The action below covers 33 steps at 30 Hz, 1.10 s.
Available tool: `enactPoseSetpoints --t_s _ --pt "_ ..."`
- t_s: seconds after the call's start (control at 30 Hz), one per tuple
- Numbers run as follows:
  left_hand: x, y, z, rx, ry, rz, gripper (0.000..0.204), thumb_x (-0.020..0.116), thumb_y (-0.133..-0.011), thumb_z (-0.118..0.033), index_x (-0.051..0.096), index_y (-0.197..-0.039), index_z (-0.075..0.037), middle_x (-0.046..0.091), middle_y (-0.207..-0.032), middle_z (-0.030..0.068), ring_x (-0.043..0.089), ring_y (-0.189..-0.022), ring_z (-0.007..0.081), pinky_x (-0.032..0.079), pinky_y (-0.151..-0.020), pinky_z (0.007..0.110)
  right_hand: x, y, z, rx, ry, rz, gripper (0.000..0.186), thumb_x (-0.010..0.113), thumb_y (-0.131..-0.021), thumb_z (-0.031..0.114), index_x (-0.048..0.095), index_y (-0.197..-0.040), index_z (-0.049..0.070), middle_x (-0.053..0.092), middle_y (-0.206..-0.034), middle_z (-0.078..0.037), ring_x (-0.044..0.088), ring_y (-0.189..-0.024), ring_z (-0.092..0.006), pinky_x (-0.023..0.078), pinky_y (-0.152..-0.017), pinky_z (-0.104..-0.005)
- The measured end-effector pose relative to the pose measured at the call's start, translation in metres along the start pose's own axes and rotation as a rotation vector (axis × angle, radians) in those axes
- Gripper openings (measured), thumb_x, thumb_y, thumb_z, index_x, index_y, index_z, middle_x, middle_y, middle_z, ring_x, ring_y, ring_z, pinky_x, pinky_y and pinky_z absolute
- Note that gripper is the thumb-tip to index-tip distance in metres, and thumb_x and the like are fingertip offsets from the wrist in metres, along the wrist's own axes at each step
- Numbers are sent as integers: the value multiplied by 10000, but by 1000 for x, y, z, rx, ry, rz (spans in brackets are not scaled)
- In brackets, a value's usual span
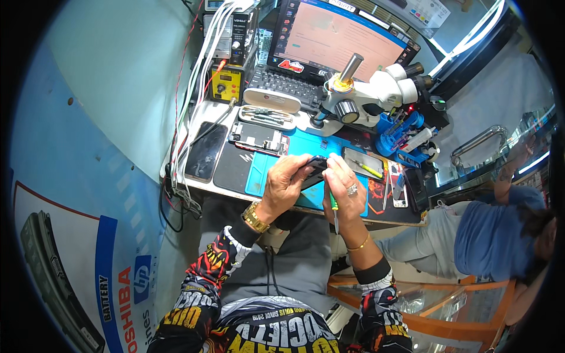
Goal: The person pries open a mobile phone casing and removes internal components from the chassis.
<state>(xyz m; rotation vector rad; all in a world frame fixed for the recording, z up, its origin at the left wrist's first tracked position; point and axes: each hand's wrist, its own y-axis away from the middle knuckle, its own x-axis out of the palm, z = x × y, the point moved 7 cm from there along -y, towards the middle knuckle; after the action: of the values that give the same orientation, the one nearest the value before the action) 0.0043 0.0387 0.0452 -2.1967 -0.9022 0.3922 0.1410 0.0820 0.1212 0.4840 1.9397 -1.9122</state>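
Your left hand (283, 183) and right hand (344, 191) curl closed around the dark phone (318, 163) between them, neither nearer; your right also grips a green-handled tool (333, 202).

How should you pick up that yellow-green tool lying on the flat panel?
Probably pinch its thick yellow-green handle, coming from above on the near right side. The tool slants across the flat panel, handle toward the near right, thin end toward the far left, so fingers could close across it. The right hand is closer than the left hand.
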Motion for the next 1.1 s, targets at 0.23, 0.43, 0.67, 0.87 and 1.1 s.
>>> enactPoseSetpoints --t_s 0.23,0.43,0.67,0.87,1.1 --pt "-6 1 3 7 7 -52 223 727 -931 12 691 -1150 37 727 -975 149 706 -821 243 556 -732 328 2 -11 -4 -36 -30 84 273 689 -844 -16 664 -1115 -42 719 -1134 -228 713 -1091 -426 610 -904 -494" --pt "-7 1 7 -71 26 -62 232 722 -926 8 689 -1154 22 718 -966 164 675 -772 305 534 -700 363 3 -24 -6 46 -91 122 286 688 -836 -79 669 -1116 -23 729 -1077 -217 729 -1037 -401 605 -862 -447" --pt "-3 -11 7 -74 10 30 290 722 -941 -43 669 -1220 14 729 -1001 185 713 -830 321 556 -741 372 2 -44 -57 503 -348 335 52 742 -920 8 713 -963 3 739 -869 -118 707 -754 -202 541 -713 -291" --pt "11 -15 25 -221 43 334 423 781 -897 -119 647 -1283 -9 744 -1102 196 746 -963 331 578 -849 370 0 -6 -116 985 -737 238 61 700 -973 39 694 -983 -21 732 -903 -53 698 -850 -110 573 -767 -263" --pt "10 8 59 -493 173 450 467 845 -848 -103 660 -1259 17 745 -1028 65 671 -948 111 556 -862 297 -8 27 -139 1153 -725 204 111 692 -994 101 700 -1029 -4 743 -955 -82 731 -877 -150 619 -837 -304"
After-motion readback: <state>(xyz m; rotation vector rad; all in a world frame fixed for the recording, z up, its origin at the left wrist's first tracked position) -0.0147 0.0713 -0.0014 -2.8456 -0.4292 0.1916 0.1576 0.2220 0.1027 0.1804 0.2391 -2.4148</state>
